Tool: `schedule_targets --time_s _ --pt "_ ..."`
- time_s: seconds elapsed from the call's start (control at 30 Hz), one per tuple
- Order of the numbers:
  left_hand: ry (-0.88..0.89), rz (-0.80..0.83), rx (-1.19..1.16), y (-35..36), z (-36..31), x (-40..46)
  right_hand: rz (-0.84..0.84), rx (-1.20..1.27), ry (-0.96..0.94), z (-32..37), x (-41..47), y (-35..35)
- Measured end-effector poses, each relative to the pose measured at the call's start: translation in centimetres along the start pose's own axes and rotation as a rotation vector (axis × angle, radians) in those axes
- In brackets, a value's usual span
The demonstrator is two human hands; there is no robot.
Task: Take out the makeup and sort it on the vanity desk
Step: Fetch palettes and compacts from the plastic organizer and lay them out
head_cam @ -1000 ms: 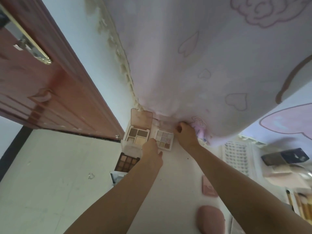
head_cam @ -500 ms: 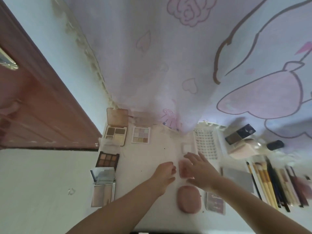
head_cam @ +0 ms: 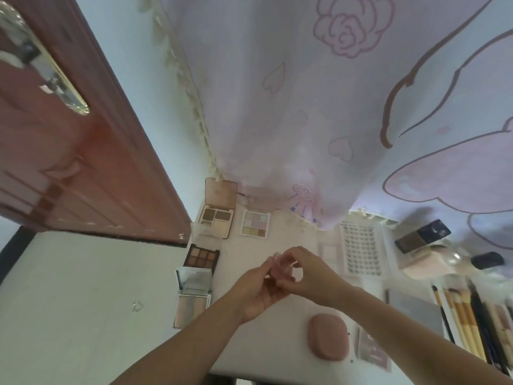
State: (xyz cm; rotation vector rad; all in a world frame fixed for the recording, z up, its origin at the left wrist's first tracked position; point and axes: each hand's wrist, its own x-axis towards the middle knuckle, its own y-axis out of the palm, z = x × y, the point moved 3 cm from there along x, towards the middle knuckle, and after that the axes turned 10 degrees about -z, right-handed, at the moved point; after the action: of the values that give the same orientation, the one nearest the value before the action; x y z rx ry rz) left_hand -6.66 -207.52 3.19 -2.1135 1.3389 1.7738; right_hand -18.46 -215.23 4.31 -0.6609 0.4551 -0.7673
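- Both your hands hold a small pink compact (head_cam: 280, 269) above the bench (head_cam: 277, 345), mid-bench.
- Left hand (head_cam: 259, 293) fingers are closed on its left side; right hand (head_cam: 311, 273) fingers pinch its top and right edge.
- Four open eyeshadow palettes sit on the bench's left side: brown quad (head_cam: 216, 220), pastel nine-pan (head_cam: 255, 225), dark nine-pan (head_cam: 202, 257), mirrored one (head_cam: 194, 295).
- Pink oval case (head_cam: 329, 340) lies near the front edge, a pink sachet (head_cam: 373, 351) just beside it.
- Lash tray (head_cam: 361, 247) sits at the back right, brushes (head_cam: 469, 323) at far right.
- Curtain (head_cam: 319, 107) hangs over the back of the bench.
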Motion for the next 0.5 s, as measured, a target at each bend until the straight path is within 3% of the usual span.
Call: schedule_targets --time_s 0.23,0.33,0.5 --pt "-0.082 -0.059 -0.227 -3.9 -0.3 -1.3 0.207 0.2 0.125 0.9 3.1 1.4" --pt "-0.101 -0.1 -0.367 -4.7 0.1 -0.8 0.145 0.32 0.235 1.0 5.0 1.5" --pt "-0.012 -0.269 -0.546 -6.3 0.5 0.1 0.021 0.139 0.146 2.7 7.8 3.3"
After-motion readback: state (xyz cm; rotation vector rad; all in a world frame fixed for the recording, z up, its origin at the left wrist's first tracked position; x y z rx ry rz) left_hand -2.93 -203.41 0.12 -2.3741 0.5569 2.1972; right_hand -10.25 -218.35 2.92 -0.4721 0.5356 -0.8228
